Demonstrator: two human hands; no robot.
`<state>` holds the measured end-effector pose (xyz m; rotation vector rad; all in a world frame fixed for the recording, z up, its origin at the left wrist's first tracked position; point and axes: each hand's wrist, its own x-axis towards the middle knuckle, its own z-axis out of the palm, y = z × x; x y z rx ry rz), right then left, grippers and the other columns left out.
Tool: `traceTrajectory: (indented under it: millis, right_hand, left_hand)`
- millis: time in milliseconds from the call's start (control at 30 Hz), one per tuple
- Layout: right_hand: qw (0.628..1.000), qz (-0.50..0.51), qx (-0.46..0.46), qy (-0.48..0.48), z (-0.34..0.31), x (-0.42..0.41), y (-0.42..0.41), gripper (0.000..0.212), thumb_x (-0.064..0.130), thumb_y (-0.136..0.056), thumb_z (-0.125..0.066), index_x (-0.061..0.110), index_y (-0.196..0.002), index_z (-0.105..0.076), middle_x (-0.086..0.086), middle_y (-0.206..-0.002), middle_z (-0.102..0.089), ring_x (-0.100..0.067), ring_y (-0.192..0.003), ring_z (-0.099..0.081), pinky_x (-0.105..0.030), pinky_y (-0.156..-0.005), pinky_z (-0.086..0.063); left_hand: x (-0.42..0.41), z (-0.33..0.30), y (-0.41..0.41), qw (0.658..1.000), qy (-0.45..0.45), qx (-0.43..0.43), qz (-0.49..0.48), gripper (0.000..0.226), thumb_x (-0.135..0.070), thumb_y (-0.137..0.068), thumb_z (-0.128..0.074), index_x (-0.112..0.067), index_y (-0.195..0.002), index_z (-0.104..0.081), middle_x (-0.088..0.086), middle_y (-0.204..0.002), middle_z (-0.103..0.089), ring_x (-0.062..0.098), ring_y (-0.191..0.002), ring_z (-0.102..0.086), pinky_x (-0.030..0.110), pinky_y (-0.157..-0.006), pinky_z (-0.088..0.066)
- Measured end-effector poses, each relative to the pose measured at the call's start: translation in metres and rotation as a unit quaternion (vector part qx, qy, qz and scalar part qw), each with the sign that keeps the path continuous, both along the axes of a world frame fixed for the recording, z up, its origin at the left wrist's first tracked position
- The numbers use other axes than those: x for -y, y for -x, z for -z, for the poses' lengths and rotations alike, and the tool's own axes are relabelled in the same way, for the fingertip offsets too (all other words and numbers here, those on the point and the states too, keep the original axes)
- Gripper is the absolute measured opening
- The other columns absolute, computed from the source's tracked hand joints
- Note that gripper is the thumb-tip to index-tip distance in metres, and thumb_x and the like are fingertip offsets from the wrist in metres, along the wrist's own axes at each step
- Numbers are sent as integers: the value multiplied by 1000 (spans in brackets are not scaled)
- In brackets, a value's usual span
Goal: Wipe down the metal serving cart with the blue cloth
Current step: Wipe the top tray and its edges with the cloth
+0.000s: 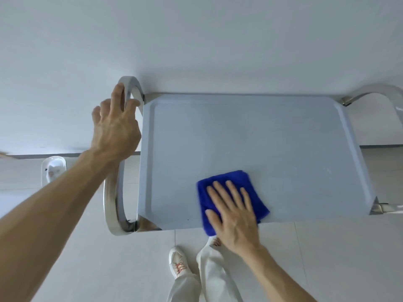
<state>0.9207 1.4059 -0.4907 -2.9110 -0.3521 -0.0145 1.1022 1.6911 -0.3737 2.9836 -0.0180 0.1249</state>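
Pressing flat on the one blue cloth [231, 197], the right hand [234, 216] has its four fingers straight and slightly spread, thumb out toward nine o'clock, with nothing pinched or gripped. The cloth is folded and lies on the top tray of the metal serving cart [250, 144], at about six o'clock on that tray, close to the near rim; its near corner hangs a little past the edge, under the heel of the hand. The left hand [115, 127] is at nine o'clock from the tray, its fingers curled over the top of the left handle [113, 205], gripping the polished loop near its far bend. Two such handle loops show, one on each short side of the tray: the left one in full, the right handle [379, 94] at about two o'clock and cut off by the frame edge. The tray itself is a single pale, matte sheet with a raised lip and clipped corners. Two bare forearms reach in from the bottom corners. Below the tray, at six o'clock, two white trouser legs [209, 273] and one white shoe [177, 267] with orange laces stand on the pale tiled floor [327, 258]; the toes of the second foot just show under the right wrist. One white rounded object [53, 168] sits on the floor at about nine o'clock, beyond the left forearm; what it is I cannot tell.
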Motion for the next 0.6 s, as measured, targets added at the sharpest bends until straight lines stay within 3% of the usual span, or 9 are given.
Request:
traceTrajectory:
  millis: [100,167,233,300,400,500,600]
  right_hand:
    - [995,81,-37,48,-1,55,-3,61,54,-100,-37,22,-153,-40,4,-160,-36,-26,-148,-33,-53,-118,-29]
    - [989,108,-64,74,-1,66,-4,65,57,-101,-31,21,-155,-36,2,-161,-34,-27,-150,-30,-53,-119,-27]
    - [988,111,-69,84,1,65,-3,65,58,-101,-30,22,-155,-34,2,-162,-33,-28,-150,-29,-53,-119,-26]
    - [988,106,-71,86,2,64,-3,65,59,-101,-29,24,-156,-33,3,-162,-31,-28,-150,-28,-54,-119,-26]
    - [988,105,-73,83,5,66,-6,67,61,-101,-29,24,-156,-32,3,-163,-30,-28,-151,-28,-55,-119,-25]
    - [989,102,-66,82,13,67,-5,69,63,-99,-30,25,-157,-28,3,-165,-26,-27,-152,-24,-55,-120,-24]
    - [991,90,-58,79,19,71,-8,71,65,-98,-31,28,-159,-23,3,-167,-21,-26,-153,-19,-55,-121,-22]
  left_hand:
    - [7,-4,2,983,-175,12,55,48,-4,-85,-49,-9,-133,-51,19,-159,-13,47,-137,-25,71,-111,-14]
    - [22,-2,8,940,-300,12,163,51,-14,-85,-46,-15,-136,-50,14,-163,-4,45,-144,-13,69,-114,-5]
    - [46,15,20,941,-253,-33,222,54,-18,-90,-41,-21,-144,-40,8,-166,3,38,-150,-5,59,-119,3]
    - [68,40,36,966,-140,-109,187,54,-24,-97,-41,-21,-150,-32,5,-166,2,32,-152,-4,51,-122,2]
    - [88,81,61,979,-20,-180,97,56,-36,-103,-37,-21,-155,-23,4,-166,-4,31,-152,-9,48,-123,-8]
    - [98,117,78,983,12,-174,61,59,-45,-104,-18,-26,-159,-8,1,-167,0,28,-153,4,50,-123,-1]
    - [101,133,84,991,8,-128,43,58,-44,-103,-15,-27,-158,-9,0,-166,-7,25,-153,2,51,-122,-3]
